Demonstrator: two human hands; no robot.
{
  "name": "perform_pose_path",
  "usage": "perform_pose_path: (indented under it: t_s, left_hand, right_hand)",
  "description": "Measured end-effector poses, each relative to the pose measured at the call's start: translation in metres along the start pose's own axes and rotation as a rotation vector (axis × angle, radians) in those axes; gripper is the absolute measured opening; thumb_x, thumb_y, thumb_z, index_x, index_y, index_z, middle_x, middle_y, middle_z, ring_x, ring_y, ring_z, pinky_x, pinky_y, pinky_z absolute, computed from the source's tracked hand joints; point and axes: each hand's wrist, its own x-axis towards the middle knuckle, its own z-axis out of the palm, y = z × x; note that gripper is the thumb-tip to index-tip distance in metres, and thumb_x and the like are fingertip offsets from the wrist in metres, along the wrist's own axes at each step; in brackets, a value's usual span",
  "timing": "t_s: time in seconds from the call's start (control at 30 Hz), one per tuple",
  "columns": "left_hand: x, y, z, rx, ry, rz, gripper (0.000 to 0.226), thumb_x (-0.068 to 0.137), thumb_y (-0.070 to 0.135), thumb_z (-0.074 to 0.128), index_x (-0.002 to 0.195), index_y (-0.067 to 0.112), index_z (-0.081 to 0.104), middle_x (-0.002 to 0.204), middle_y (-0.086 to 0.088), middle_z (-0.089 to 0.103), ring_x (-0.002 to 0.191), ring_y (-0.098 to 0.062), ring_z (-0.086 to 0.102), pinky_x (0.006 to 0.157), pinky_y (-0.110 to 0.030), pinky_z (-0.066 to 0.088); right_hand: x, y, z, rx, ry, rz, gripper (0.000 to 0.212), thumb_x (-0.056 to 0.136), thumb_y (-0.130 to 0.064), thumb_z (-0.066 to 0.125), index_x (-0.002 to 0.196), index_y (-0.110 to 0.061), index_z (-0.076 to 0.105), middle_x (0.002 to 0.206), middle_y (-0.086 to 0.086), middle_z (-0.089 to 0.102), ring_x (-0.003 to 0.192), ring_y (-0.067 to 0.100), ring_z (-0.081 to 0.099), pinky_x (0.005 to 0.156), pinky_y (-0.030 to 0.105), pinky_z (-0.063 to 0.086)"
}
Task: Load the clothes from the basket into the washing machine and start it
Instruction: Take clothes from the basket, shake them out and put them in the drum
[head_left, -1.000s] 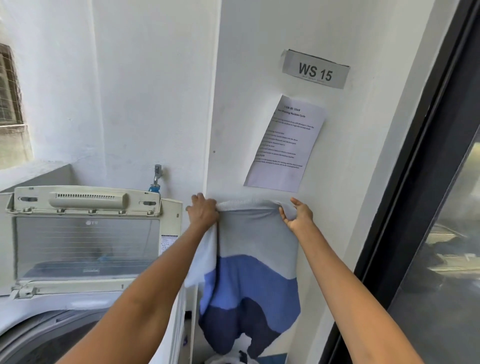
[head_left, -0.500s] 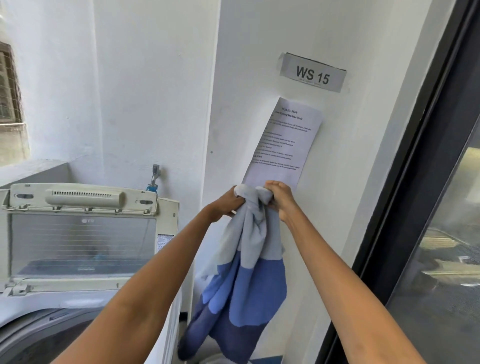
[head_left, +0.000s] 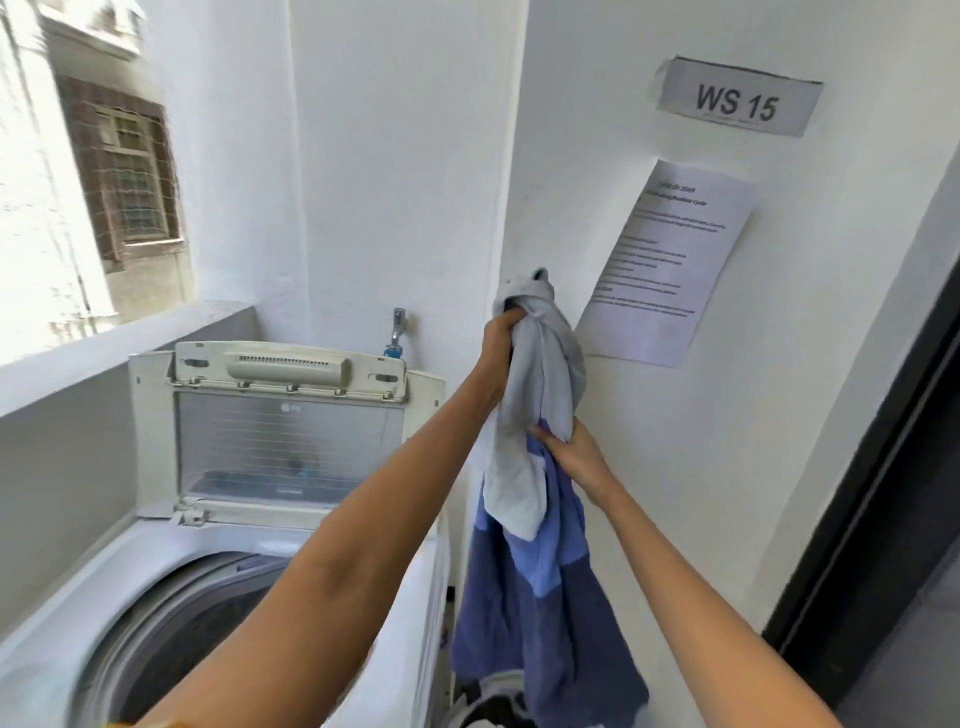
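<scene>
We see the garment (head_left: 540, 499) bunched into a rope: pale grey up top, mid blue below, dark navy at the hem. Long axis approx vertical, top end up by the wall, hem hanging down twd the basket (head_left: 493, 701). It hangs in the air just right of the washing machine (head_left: 426, 571), w/ the lid (head_left: 285, 441) standing open. Left hand (head_left: 501, 338) fists the top end; right hand (head_left: 576, 457) grips it lower, at the grey/blue join.
</scene>
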Motion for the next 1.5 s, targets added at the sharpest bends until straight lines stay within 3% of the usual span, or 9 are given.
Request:
perform_pose_path:
  t_s: [0.33, 0.5, 0.67, 0.8, 1.0, 1.07, 1.2, 1.37, 1.5]
  left_hand:
    - [-0.017, 0.151, -0.028, 0.23, 0.165, 0.25, 0.04, 0.069, 0.042, 0.067, 0.091, 0.01, 0.063, 0.093, -0.015, 0.065, 0.091, -0.03, 0.065, 0.085, -0.042, 0.053]
    - [-0.039, 0.198, -0.06, 0.32, 0.278, 0.322, 0.02, 0.093, 0.027, 0.057, 0.1, 0.008, 0.058, 0.086, -0.006, 0.064, 0.076, -0.017, 0.063, 0.064, -0.026, 0.054]
    - [-0.053, 0.159, -0.16, 0.475, 0.408, 0.149, 0.023, 0.095, 0.024, 0.05, 0.109, 0.007, 0.055, 0.084, -0.005, 0.059, 0.077, -0.018, 0.059, 0.054, -0.023, 0.05]
    - [-0.072, 0.112, -0.248, 0.583, 0.541, -0.022, 0.023, 0.097, 0.022, 0.044, 0.115, 0.011, 0.053, 0.095, -0.006, 0.059, 0.086, -0.02, 0.057, 0.069, -0.03, 0.05]
    - [-0.095, 0.032, -0.345, 0.559, 0.49, -0.391, 0.045, 0.09, 0.02, 0.057, 0.129, 0.0, 0.046, 0.12, -0.021, 0.057, 0.104, -0.031, 0.06, 0.069, -0.036, 0.055]
    - [-0.104, 0.018, -0.361, 0.487, 0.3, -0.553, 0.028, 0.089, 0.01, 0.054, 0.113, -0.005, 0.054, 0.103, -0.021, 0.065, 0.088, -0.019, 0.068, 0.089, -0.036, 0.055]
    - [-0.125, -0.006, -0.394, 0.367, 0.047, -0.794, 0.021, 0.097, 0.004, 0.039, 0.089, 0.003, 0.058, 0.078, -0.004, 0.064, 0.065, -0.005, 0.064, 0.065, -0.017, 0.052]
    - [-0.137, -0.05, -0.471, 0.644, 0.273, -0.93, 0.025, 0.089, 0.034, 0.064, 0.078, 0.013, 0.057, 0.06, -0.003, 0.058, 0.063, -0.017, 0.055, 0.066, -0.032, 0.05]
    - [-0.132, -0.079, -0.511, 0.926, 0.474, -0.888, 0.032, 0.087, 0.029, 0.063, 0.064, 0.011, 0.048, 0.052, -0.009, 0.053, 0.052, -0.024, 0.05, 0.052, -0.031, 0.046]
  right_hand:
    - [0.012, -0.159, 0.117, 0.672, 0.319, -0.153, 0.009, 0.089, -0.018, 0.063, 0.081, -0.016, 0.062, 0.083, 0.003, 0.067, 0.081, 0.02, 0.064, 0.075, 0.032, 0.053]
    - [0.009, -0.188, 0.164, 0.553, 0.317, -0.191, 0.026, 0.093, -0.019, 0.056, 0.107, 0.002, 0.062, 0.109, 0.018, 0.066, 0.099, 0.03, 0.06, 0.076, 0.028, 0.042]
    - [-0.003, -0.124, 0.231, 0.267, -0.059, -0.125, 0.037, 0.09, -0.024, 0.06, 0.119, -0.001, 0.055, 0.115, 0.016, 0.062, 0.107, 0.029, 0.059, 0.081, 0.026, 0.041]
    - [-0.008, -0.064, 0.278, -0.037, -0.47, -0.055, 0.091, 0.065, -0.03, 0.081, 0.138, -0.006, 0.03, 0.134, 0.011, 0.042, 0.126, 0.027, 0.043, 0.102, 0.044, 0.043]
    - [-0.02, -0.025, 0.32, 0.034, -0.577, -0.034, 0.111, 0.073, -0.034, 0.079, 0.15, -0.018, -0.001, 0.154, 0.003, 0.014, 0.141, 0.019, 0.021, 0.114, 0.039, 0.028]
    - [-0.022, -0.013, 0.335, 0.122, -0.49, 0.028, 0.1, 0.075, -0.031, 0.078, 0.149, -0.019, 0.011, 0.149, 0.004, 0.03, 0.133, 0.017, 0.035, 0.108, 0.037, 0.037]
    - [-0.019, 0.029, 0.359, -0.108, -0.434, 0.081, 0.039, 0.081, -0.036, 0.071, 0.112, -0.015, 0.06, 0.103, 0.004, 0.066, 0.097, 0.023, 0.063, 0.076, 0.035, 0.05]
    - [-0.003, 0.076, 0.372, -0.354, -0.581, 0.202, 0.027, 0.084, -0.047, 0.061, 0.098, -0.025, 0.068, 0.1, 0.005, 0.071, 0.095, 0.026, 0.065, 0.075, 0.035, 0.049]
    - [0.005, 0.103, 0.377, -0.702, -0.369, 0.148, 0.031, 0.084, -0.045, 0.056, 0.103, -0.023, 0.068, 0.104, 0.009, 0.069, 0.097, 0.031, 0.062, 0.071, 0.031, 0.043]
